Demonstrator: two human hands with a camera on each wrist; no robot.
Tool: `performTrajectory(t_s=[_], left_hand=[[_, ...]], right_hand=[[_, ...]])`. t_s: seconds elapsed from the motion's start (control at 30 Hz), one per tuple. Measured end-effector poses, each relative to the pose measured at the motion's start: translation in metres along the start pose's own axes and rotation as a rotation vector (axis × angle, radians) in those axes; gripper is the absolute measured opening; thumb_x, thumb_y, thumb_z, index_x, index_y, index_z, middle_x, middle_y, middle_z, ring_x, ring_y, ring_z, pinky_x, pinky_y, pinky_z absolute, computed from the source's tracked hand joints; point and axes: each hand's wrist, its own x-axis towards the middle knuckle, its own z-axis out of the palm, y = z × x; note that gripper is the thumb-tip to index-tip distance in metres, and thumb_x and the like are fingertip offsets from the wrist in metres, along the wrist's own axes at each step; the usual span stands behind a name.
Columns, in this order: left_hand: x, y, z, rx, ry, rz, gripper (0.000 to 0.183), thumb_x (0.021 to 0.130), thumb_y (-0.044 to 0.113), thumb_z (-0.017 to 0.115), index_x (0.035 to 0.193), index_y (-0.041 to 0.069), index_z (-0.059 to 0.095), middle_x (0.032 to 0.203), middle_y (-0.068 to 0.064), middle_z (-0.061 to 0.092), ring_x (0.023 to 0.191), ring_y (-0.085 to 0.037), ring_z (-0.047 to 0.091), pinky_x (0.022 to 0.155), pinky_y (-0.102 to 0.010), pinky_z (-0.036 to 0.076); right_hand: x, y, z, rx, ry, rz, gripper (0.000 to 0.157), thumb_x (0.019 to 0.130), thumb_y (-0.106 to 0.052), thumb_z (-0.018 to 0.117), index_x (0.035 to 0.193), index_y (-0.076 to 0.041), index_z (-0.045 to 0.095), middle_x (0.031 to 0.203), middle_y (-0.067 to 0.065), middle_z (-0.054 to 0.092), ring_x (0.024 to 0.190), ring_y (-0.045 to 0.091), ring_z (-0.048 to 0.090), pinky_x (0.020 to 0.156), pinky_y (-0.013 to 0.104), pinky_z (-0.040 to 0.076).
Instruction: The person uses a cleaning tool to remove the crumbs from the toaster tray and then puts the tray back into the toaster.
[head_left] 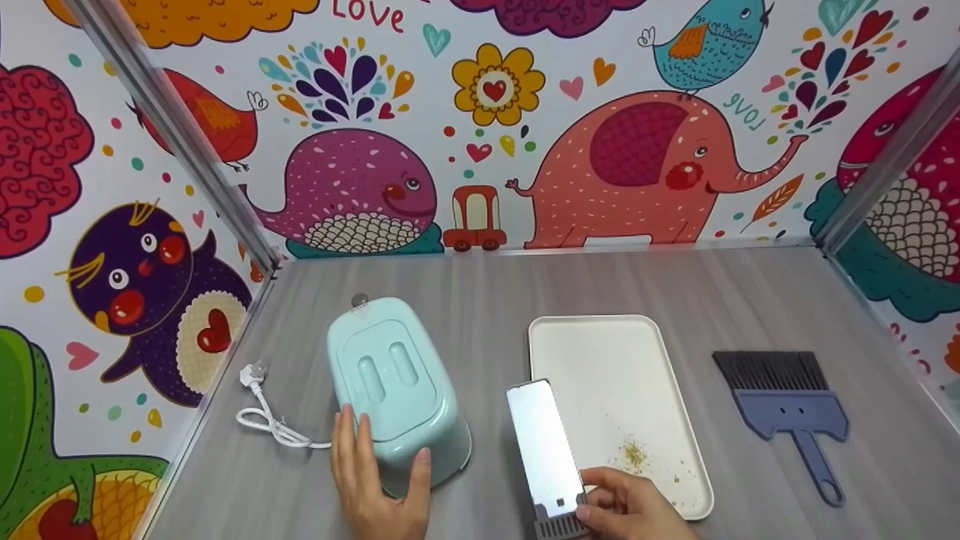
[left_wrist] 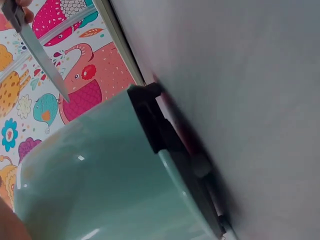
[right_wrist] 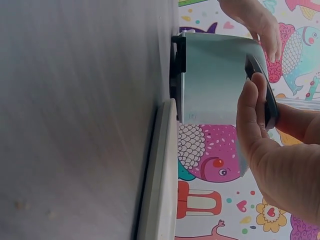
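A mint-green toaster [head_left: 409, 416] with a lid on top stands on the table. My left hand [head_left: 379, 480] rests on its near end, fingers fairly straight on the lid's edge and thumb toward the right; the left wrist view shows the toaster's side [left_wrist: 100, 175] close up. My right hand [head_left: 634, 506] pinches the grey slotted end of a thin metal crumb tray [head_left: 541, 446], held above the table beside the toaster. In the right wrist view the crumb tray [right_wrist: 271, 102] is seen edge-on between thumb and fingers. Crumbs [head_left: 634, 454] lie in the white tray [head_left: 592, 360] to the right.
Farther right lies a blue-grey brush [head_left: 791, 409] with dark bristles. The toaster's white cord and plug [head_left: 259, 382] lie to its left. Patterned panels [head_left: 480, 150] border the table at the back and sides.
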Motion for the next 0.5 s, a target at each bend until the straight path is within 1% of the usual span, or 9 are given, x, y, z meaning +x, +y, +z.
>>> performTrajectory(t_s=[0.07, 0.1, 0.2, 0.3, 0.33, 0.43, 0.5], left_hand=[[-0.001, -0.001, -0.004, -0.017, -0.071, -0.087, 0.084, 0.094, 0.042, 0.075, 0.149, -0.014, 0.044, 0.155, -0.037, 0.039, 0.155, -0.024, 0.028, 0.126, -0.035, 0.017], [-0.001, -0.001, -0.006, -0.023, -0.101, -0.125, 0.088, 0.091, 0.037, 0.077, 0.153, -0.013, 0.039, 0.159, -0.035, 0.035, 0.156, -0.025, 0.025, 0.127, -0.034, 0.015], [0.001, -0.001, -0.01, -0.034, -0.169, -0.215, 0.096, 0.084, 0.018, 0.078, 0.16, -0.008, 0.027, 0.166, -0.03, 0.025, 0.157, -0.032, 0.02, 0.127, -0.033, 0.012], [0.003, -0.002, -0.011, -0.034, -0.19, -0.247, 0.097, 0.082, 0.01, 0.078, 0.162, -0.006, 0.025, 0.168, -0.028, 0.023, 0.157, -0.033, 0.019, 0.126, -0.032, 0.013], [0.003, -0.002, -0.012, -0.038, -0.195, -0.253, 0.097, 0.082, 0.009, 0.078, 0.162, -0.005, 0.025, 0.168, -0.028, 0.023, 0.157, -0.031, 0.019, 0.125, -0.03, 0.013], [0.006, -0.004, -0.013, -0.05, -0.205, -0.277, 0.095, 0.083, 0.006, 0.079, 0.162, -0.004, 0.026, 0.167, -0.028, 0.024, 0.157, -0.019, 0.018, 0.123, -0.025, 0.015], [0.007, -0.003, -0.014, -0.059, -0.212, -0.297, 0.094, 0.084, 0.004, 0.079, 0.162, -0.004, 0.027, 0.167, -0.028, 0.025, 0.157, -0.016, 0.018, 0.123, -0.023, 0.015]], right_hand=[[0.001, 0.0, 0.002, -0.037, 0.007, 0.021, 0.053, 0.101, -0.006, 0.067, 0.137, 0.026, 0.044, 0.101, 0.014, 0.074, 0.088, 0.014, 0.071, 0.076, 0.022, 0.059], [0.001, 0.001, 0.003, -0.047, 0.014, 0.031, 0.052, 0.101, -0.006, 0.068, 0.136, 0.025, 0.045, 0.099, 0.012, 0.073, 0.086, 0.013, 0.07, 0.075, 0.021, 0.058], [0.003, 0.003, 0.007, -0.091, 0.017, 0.043, 0.051, 0.099, -0.007, 0.069, 0.134, 0.024, 0.048, 0.093, 0.007, 0.07, 0.08, 0.01, 0.065, 0.071, 0.019, 0.056], [0.005, 0.007, 0.01, -0.093, -0.002, 0.038, 0.05, 0.098, -0.005, 0.07, 0.132, 0.025, 0.049, 0.091, 0.005, 0.07, 0.078, 0.009, 0.065, 0.069, 0.018, 0.054], [0.005, 0.009, 0.011, -0.077, -0.015, 0.038, 0.051, 0.098, -0.005, 0.07, 0.132, 0.025, 0.048, 0.092, 0.005, 0.07, 0.079, 0.009, 0.066, 0.07, 0.018, 0.055], [0.007, 0.013, 0.013, -0.032, -0.059, 0.025, 0.051, 0.098, -0.004, 0.07, 0.13, 0.028, 0.046, 0.093, 0.005, 0.072, 0.081, 0.008, 0.068, 0.072, 0.017, 0.055], [0.009, 0.016, 0.014, 0.0, -0.086, 0.022, 0.051, 0.098, -0.003, 0.07, 0.129, 0.028, 0.045, 0.094, 0.004, 0.072, 0.082, 0.007, 0.069, 0.074, 0.017, 0.056]])
